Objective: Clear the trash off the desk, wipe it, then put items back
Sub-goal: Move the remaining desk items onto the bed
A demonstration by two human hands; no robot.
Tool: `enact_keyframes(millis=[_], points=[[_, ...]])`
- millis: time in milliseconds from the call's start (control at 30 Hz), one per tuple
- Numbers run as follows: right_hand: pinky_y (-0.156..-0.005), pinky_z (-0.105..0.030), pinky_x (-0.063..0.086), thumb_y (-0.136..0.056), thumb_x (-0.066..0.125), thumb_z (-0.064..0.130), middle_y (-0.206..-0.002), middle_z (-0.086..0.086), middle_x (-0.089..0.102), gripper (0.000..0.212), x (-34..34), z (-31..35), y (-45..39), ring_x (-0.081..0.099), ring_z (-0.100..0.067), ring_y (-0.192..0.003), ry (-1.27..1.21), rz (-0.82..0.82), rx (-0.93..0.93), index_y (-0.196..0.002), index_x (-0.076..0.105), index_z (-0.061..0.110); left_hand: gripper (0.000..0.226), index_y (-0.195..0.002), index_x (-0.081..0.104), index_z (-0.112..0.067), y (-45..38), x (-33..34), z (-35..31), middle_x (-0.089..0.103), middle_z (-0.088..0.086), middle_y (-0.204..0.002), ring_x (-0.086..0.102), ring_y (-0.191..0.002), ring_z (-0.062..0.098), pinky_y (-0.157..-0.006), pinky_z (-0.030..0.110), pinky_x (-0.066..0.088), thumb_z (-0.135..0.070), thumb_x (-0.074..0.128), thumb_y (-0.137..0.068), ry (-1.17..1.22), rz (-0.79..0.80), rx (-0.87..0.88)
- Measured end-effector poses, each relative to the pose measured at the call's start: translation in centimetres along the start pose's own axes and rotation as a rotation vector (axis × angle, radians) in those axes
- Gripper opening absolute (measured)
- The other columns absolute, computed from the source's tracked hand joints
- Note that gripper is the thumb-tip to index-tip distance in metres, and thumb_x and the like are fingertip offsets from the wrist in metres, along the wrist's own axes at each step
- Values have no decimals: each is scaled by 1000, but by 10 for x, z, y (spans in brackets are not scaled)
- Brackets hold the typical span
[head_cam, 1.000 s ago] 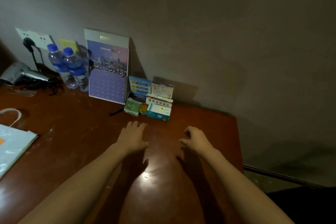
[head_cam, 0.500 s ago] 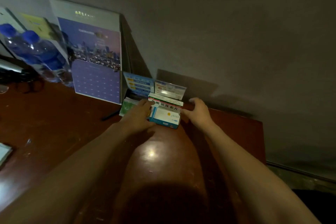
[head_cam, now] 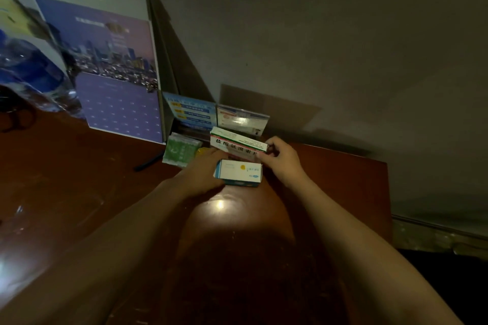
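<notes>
Head view, the only one you have: your right hand pinches the right end of the upper medicine box, the white one with a green and red stripe and dark lettering, thumb and fingers curled round its edge. That box sits tilted, its right end raised, above the lower medicine box, white and blue with a yellow dot, which rests on the desk. Your left hand lies against the left side of the lower box with fingers curled toward it. Whether it truly grips that box or only steadies it, you cannot tell from here, since the fingertips are hidden behind the boxes.

Just beside the boxes, to the left, lies a green packet, with a small yellow thing between packet and boxes, and a dark pen nearer you. Behind them two small cards lean at the wall, next to a large standing calendar. At the far left edge, blurred water bottles stand close to the lens.

As for progress, you look to be at the clearing stage. The small items remain grouped at the back, and you are only now lifting the boxes. No cloth shows anywhere, and the wood carries smears and specks. So the wiping seems not yet done here, and putting things back would come after that. Which of these things counts as trash, the picture does not settle.
</notes>
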State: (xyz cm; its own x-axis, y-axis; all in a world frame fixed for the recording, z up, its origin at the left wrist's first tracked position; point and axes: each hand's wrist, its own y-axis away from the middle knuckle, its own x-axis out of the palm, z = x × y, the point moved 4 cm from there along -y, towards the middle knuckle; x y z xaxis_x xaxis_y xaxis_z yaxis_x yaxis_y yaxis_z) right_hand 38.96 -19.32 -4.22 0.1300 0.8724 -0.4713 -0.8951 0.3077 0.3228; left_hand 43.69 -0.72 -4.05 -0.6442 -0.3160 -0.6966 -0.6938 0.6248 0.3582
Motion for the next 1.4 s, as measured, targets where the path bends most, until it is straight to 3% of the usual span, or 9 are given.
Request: enact_keyframes(millis=[133, 333, 500, 633, 800, 900, 967, 1100, 1400], points=[[-59, -12, 48, -86, 67, 10, -85, 7, 60, 23, -16, -1, 31, 59, -3, -77, -102, -79, 5, -77, 50, 23, 43, -108, 50, -30, 35, -3, -4, 52, -15, -106, 53, -103, 4, -82, 19, 48, -21, 77, -77, 238, 36, -108], [-56, -14, 51, -86, 67, 8, -91, 2, 62, 20, -40, -18, 113, 62, -10, -85, -183, -172, 72, -79, 49, 17, 41, -111, 50, -26, 95, -11, -21, 54, -7, -114, 55, -108, 11, -76, 18, 53, -15, 74, -79, 234, 22, -135], [-55, -16, 51, -85, 66, 5, -84, 1, 58, 21, -69, -27, 205, 60, -12, -78, -202, -343, 101, -79, 48, 14, 40, -110, 49, -18, 121, -15, -61, 56, -2, -105, 57, -96, 12, -68, 14, 46, -10, 74, -79, 276, -63, -50], [-64, -27, 55, -85, 67, 7, -90, -5, 61, 21, -85, -49, 295, 63, -16, -83, -221, -524, 186, -79, 49, 15, 36, -107, 47, -15, 134, 7, -104, 55, -2, -103, 56, -96, 13, -62, 14, 45, -7, 71, -81, 251, 8, 125], [-72, -38, 54, -83, 70, 7, -90, -18, 63, 16, -79, -101, 430, 64, -29, -84, -293, -809, 360, -84, 54, 5, 31, -109, 48, -17, 164, 84, -156, 53, -8, -100, 56, -95, 11, -59, 15, 49, -12, 68, -85, 218, 199, 301], [-55, -14, 45, -82, 69, 0, -73, -7, 58, 19, -67, -126, 522, 61, -6, -66, -375, -996, 427, -77, 53, 9, 30, -110, 48, -15, 195, 141, -202, 52, -4, -106, 56, -97, 13, -57, 17, 50, -13, 66, -86, 180, 375, 406], [-48, -8, 39, -81, 67, -5, -68, 0, 52, 29, -59, -141, 586, 55, 5, -55, -430, -1121, 477, -71, 48, 13, 30, -109, 48, -16, 223, 180, -237, 53, -4, -106, 57, -99, 15, -57, 18, 50, -14, 67, -86, 139, 487, 485], [-49, -8, 42, -82, 66, -6, -71, -1, 55, 32, -41, -170, 710, 54, -10, -67, -527, -1383, 566, -69, 44, 13, 32, -110, 48, -17, 290, 252, -305, 54, -1, -106, 58, -99, 18, -61, 21, 51, -15, 68, -85, 26, 674, 622], [-56, -12, 50, -83, 67, -3, -81, -6, 60, 18, 38, -220, 996, 60, -18, -76, -615, -1831, 693, -83, 51, 4, 33, -108, 51, -10, 527, 448, -427, 59, 11, -102, 60, -83, 20, -65, 34, 55, -11, 71, -82, -74, 967, 865]])
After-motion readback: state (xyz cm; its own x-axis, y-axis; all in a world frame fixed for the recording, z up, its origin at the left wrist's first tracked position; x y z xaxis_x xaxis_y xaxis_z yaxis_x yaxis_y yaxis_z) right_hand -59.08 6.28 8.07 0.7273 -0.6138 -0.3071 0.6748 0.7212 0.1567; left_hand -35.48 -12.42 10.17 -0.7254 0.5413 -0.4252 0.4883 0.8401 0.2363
